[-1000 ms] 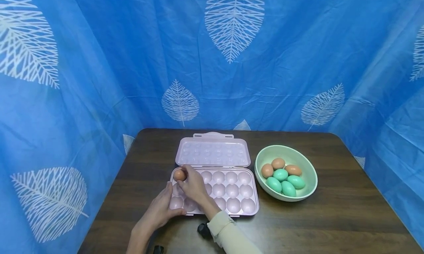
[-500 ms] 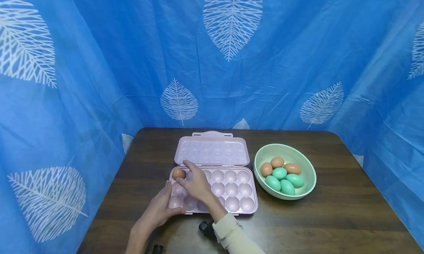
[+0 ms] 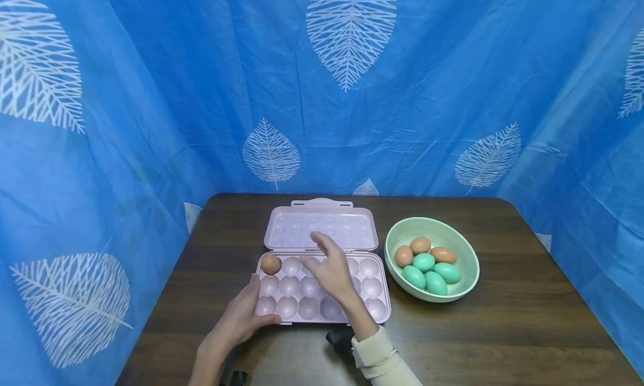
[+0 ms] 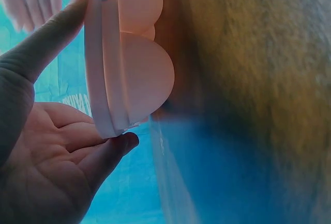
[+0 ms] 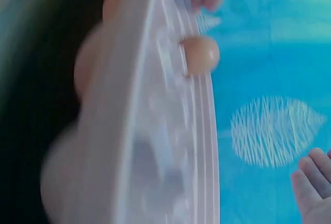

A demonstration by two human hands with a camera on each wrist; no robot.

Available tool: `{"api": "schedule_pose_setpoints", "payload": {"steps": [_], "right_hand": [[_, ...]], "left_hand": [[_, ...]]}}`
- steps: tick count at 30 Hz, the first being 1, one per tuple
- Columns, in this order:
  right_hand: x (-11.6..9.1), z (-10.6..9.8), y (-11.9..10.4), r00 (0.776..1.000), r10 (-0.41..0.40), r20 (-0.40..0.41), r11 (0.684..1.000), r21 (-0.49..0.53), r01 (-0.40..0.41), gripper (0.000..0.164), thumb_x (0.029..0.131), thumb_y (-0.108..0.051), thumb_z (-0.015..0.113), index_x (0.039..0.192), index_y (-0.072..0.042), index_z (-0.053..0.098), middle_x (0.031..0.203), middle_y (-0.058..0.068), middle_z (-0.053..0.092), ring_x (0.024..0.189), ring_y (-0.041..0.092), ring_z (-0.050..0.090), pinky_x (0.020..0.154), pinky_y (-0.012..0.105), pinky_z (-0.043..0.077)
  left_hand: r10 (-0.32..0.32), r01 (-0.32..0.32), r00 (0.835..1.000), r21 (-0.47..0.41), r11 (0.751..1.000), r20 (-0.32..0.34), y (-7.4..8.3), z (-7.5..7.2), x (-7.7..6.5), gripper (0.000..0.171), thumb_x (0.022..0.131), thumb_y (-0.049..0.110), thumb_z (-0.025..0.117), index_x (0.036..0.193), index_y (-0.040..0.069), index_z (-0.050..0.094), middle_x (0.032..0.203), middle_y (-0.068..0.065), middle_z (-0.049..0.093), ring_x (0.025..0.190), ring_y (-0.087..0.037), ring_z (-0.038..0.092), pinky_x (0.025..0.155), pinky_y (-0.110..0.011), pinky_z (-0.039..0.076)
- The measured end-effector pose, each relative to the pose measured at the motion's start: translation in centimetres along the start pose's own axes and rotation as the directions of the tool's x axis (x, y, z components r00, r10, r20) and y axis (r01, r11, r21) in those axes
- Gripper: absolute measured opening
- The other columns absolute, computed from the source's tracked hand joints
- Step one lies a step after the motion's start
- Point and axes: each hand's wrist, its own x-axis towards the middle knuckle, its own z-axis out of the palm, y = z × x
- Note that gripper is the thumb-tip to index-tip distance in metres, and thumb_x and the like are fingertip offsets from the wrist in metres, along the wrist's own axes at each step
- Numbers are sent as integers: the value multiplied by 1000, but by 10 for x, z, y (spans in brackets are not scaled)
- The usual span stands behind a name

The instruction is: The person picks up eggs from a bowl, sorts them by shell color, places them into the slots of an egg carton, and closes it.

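A pink egg carton (image 3: 309, 307) lies on the table with its lid (image 3: 319, 229) folded back. One brown egg (image 3: 271, 264) sits in its far left cup, also visible as a brown egg (image 5: 202, 56) in the right wrist view. My left hand (image 3: 238, 317) grips the carton's near left corner, thumb on the front edge and fingers along the left side. In the left wrist view the thumb and fingertips touch its rim (image 4: 98, 79). My right hand (image 3: 332, 271) is over the carton's middle, fingers spread and holding nothing.
To the right of the carton stands a pale green bowl (image 3: 427, 227) with several brown and green eggs in it. A dark wooden table (image 3: 523, 313) bears everything. Blue cloth (image 3: 427, 95) with white leaves hangs behind and at both sides.
My right hand has let go of the brown egg, which stays in the far left cup, and has moved right over the carton. The left hand keeps its place.
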Motion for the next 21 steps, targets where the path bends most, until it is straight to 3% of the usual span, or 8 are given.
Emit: {"api": "schedule_pose_setpoints", "payload": {"steps": [6,13,15,21], "right_hand": [[6,-23,1,997,30,-77,999,17,-29,51,82,4,76,128,10,56,126,26,60,123,37,55,107,39,40],[0,-59,-30,989,68,-131,998,25,-65,48,82,9,72,125,17,53,126,34,57,124,43,52,107,44,39],[-2,-68,-28,988,77,-136,997,19,-75,48,83,9,72,126,17,53,127,34,56,125,43,51,108,45,39],[-6,-91,8,977,125,-172,992,35,-120,52,85,2,74,132,10,52,134,29,54,130,37,48,110,38,35]], "left_hand": [[-39,39,999,20,999,0,-2,-8,-4,109,71,31,89,142,-23,26,146,-41,30,134,-50,36,108,-57,32],[-41,41,999,13,999,26,0,-3,-1,110,73,36,87,143,-22,25,147,-40,29,136,-49,35,109,-56,31],[-36,36,999,12,999,21,0,-1,1,110,72,35,88,143,-22,25,147,-40,29,135,-49,35,108,-56,31],[-35,35,999,15,999,30,2,3,2,110,73,35,87,143,-22,25,147,-41,28,136,-49,34,109,-56,31]]}}
